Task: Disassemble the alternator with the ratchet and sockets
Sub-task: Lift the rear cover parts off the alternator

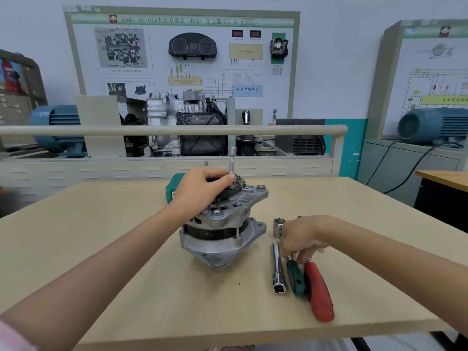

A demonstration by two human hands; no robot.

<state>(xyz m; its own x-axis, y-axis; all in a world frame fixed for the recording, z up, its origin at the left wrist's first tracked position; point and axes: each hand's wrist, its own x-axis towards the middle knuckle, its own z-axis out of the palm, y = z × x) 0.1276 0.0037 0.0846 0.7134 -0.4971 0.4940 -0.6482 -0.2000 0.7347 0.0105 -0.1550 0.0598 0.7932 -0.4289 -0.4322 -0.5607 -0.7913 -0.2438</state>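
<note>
Left grip steadies the alternator [222,224]; right grip selects a tool.
On the tabletop [126,249], my left hand [200,188] curls over the alternator's top; my right hand [301,239] pinches among the ratchet handles [295,277]. I brace before torquing.

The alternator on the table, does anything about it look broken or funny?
Nothing looks broken. The alternator stands upright on the table, with a thin metal extension bar sticking straight up from its top, where the left hand rests. That looks like normal work.
</note>
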